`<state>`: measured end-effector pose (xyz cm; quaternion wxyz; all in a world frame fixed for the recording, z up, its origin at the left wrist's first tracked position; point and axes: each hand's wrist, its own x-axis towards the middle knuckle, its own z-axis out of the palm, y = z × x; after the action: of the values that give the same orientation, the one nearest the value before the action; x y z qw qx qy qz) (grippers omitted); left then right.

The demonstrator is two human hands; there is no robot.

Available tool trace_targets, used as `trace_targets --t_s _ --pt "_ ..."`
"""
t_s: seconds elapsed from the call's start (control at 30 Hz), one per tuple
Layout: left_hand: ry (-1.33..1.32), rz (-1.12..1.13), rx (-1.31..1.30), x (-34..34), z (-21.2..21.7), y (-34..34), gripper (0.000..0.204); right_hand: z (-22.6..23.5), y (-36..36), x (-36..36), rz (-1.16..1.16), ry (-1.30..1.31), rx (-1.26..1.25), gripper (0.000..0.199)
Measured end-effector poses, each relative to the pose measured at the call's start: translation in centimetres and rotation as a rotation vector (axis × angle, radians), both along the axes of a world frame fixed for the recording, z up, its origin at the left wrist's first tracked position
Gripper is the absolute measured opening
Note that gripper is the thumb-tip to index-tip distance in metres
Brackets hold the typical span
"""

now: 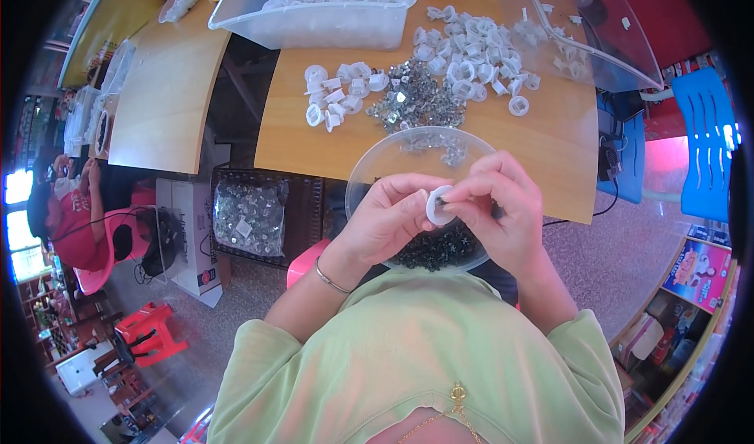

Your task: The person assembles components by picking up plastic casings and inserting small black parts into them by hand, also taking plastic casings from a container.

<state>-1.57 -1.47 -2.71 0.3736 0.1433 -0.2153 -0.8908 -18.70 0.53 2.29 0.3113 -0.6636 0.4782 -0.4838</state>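
Between the fingers of my left hand point(393, 212) is a round white plastic part point(440, 205) with a raised rim. My right hand point(503, 204) pinches at its open side, where a small dark bit shows; what exactly the fingertips grip is too small to tell. Both hands are above a clear round bowl point(363, 169) on my lap, which holds many small black pieces point(440, 246). Beyond the bowl, a heap of small shiny metal pieces point(416, 98) lies on the table. White plastic parts point(487, 55) are piled at its right, and a smaller group point(338, 95) sits at its left.
A translucent bin point(330, 24) full of white parts stands at the table's far left, a clear bin point(620, 43) at the far right. A bag of metal pieces point(250, 216) lies in a dark crate. Another person point(82, 216) sits at left, near a second table point(161, 91).
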Motion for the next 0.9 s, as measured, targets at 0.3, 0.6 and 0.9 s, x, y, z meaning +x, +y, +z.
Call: trace_targets --t_s 0.3,0.6,0.9 --pt "0.018 -0.011 -0.002 -0.04 -0.03 -0.13 0.028 -0.45 -0.05 -0.3 0.004 -0.034 0.018 0.015" --pt "0.016 0.008 0.011 -0.16 0.1 -0.06 0.027 -0.73 0.17 -0.21 -0.007 -0.167 0.122 0.013" --pt "-0.005 0.014 0.015 -0.21 -0.03 0.09 0.026 -0.35 0.31 -0.21 -0.024 -0.16 0.123 0.012"
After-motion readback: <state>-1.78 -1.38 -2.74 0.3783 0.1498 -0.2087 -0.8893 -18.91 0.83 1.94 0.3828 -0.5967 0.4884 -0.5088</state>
